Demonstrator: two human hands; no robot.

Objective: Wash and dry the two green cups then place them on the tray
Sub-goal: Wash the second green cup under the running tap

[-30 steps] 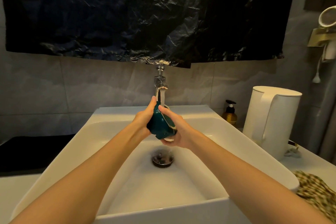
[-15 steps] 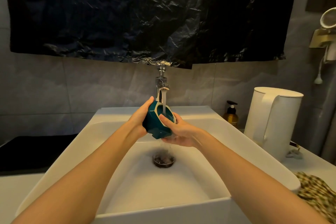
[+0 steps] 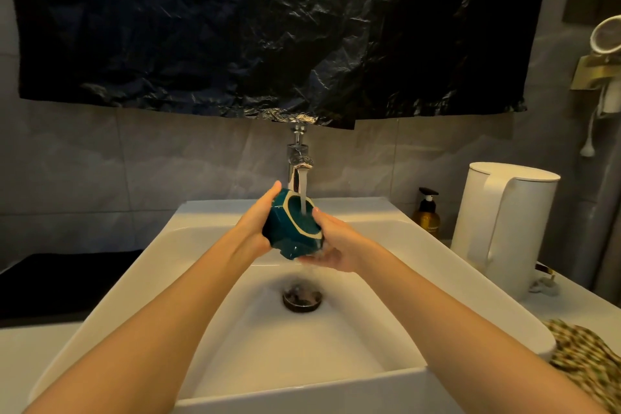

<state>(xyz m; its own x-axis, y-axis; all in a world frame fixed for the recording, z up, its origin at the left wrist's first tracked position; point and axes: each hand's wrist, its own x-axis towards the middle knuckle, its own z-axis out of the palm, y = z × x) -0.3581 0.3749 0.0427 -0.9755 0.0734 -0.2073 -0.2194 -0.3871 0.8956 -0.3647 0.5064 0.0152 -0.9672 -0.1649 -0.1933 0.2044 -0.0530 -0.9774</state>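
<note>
A faceted green cup [image 3: 285, 232] with a pale rim is tilted under the running tap [image 3: 297, 158], its mouth turned up and to the right so the water falls into it. My left hand [image 3: 255, 225] grips the cup's left side. On the other side, my right hand [image 3: 331, 244] holds the rim and underside, with water running over its fingers. Both hands are above the white sink [image 3: 201, 222]. A second green cup and a tray are not in view.
The drain [image 3: 302, 297] lies below the hands. A white kettle [image 3: 504, 228] and an amber soap pump bottle [image 3: 426, 213] stand to the right of the sink. A patterned cloth [image 3: 584, 356] lies at the lower right. A black surface [image 3: 50, 282] sits at the left.
The cup has been turned from mouth-away to mouth-up under the stream, and water now pours into it. Both hands stayed on the cup.
</note>
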